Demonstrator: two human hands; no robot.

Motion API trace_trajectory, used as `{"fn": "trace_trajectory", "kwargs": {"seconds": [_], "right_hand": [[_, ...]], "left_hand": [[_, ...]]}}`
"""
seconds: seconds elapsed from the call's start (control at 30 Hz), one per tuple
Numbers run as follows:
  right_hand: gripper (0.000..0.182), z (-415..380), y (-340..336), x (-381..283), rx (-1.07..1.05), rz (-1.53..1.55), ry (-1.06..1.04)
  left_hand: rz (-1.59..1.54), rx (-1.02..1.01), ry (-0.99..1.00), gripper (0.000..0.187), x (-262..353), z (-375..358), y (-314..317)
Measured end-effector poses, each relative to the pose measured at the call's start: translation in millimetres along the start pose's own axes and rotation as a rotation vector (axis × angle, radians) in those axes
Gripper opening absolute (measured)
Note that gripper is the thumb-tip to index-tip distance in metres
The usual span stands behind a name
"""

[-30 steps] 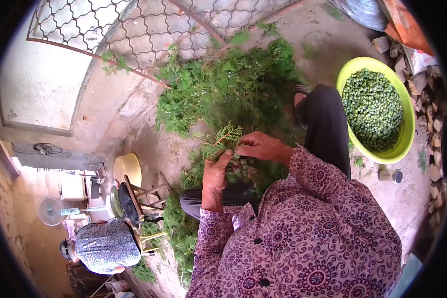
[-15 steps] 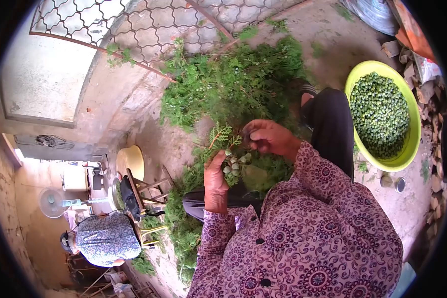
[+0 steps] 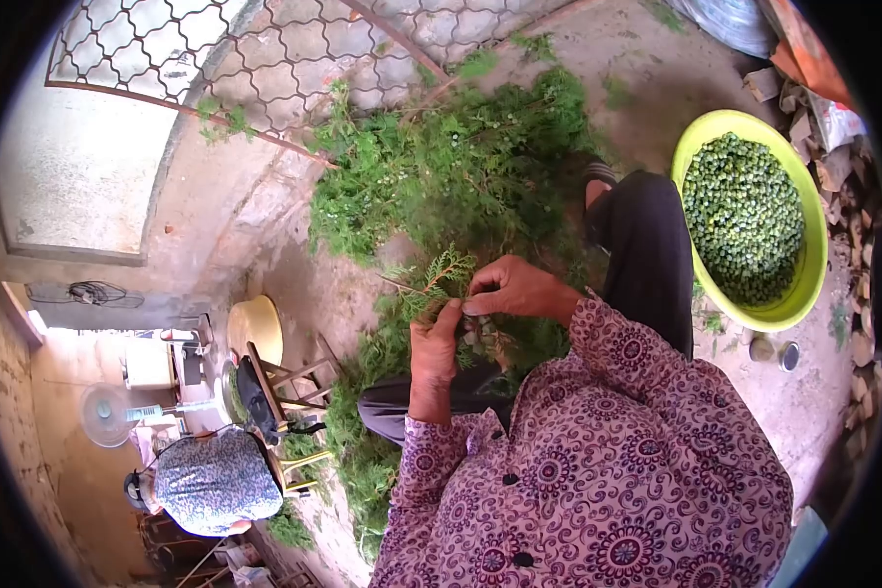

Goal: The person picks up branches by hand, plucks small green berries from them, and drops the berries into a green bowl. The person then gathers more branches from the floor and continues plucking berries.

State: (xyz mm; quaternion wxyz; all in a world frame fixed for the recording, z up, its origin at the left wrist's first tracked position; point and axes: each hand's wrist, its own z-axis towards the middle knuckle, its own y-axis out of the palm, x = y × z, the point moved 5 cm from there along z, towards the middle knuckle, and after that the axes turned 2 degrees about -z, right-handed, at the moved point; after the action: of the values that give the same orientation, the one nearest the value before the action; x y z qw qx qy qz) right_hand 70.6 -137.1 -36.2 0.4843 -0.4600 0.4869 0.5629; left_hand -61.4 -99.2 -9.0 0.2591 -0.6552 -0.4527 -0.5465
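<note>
The person is sitting mid-frame, both hands working a sprig (image 3: 439, 277) at centre. The left hand (image 3: 433, 345) is closing around the sprig's lower stem, fingers wrapped, holding it upright-ish with the fronds sticking up toward the upper left. The right hand (image 3: 513, 289) is pinching at the sprig near the small pale berries (image 3: 472, 331) clustered just under it; thumb and fingers are pressing together on something there (too small to tell whether it is a berry or a bit of stem).

Compared with half a second ago, the right hand is coming back down onto the sprig: then it was lifted off and curled loosely to the right, with the berry cluster showing plainly between the hands. Now the hands are touching or nearly so, and the cluster is mostly covered. Reads as another pluck beginning, judging from the pose.

The bowl (image 3: 809, 250), yellow-green, is sitting at upper right, well apart from the hands, heaped with green berries. A big pile of branches (image 3: 451, 167) is lying on the ground above the hands, running down the left side of the person's dark trouser leg (image 3: 647, 255).

Another person (image 3: 216, 485) is crouching at lower left, beside a stool (image 3: 269, 387); a fan (image 3: 103, 416) is standing further left.
</note>
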Motion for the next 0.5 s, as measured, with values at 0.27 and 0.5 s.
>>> {"fn": "trace_trajectory", "kwargs": {"seconds": [0.27, 0.5], "right_hand": [[0.016, -5, -6, 17, -0.038, 0.557, 0.093], [0.019, -9, 3, 17, -0.089, 0.801, 0.229]], "left_hand": [[-0.295, -0.075, -0.085, 0.010, -8, 2, -14], [-0.162, 0.046, -0.023, 0.016, 1, 2, -30]]}}
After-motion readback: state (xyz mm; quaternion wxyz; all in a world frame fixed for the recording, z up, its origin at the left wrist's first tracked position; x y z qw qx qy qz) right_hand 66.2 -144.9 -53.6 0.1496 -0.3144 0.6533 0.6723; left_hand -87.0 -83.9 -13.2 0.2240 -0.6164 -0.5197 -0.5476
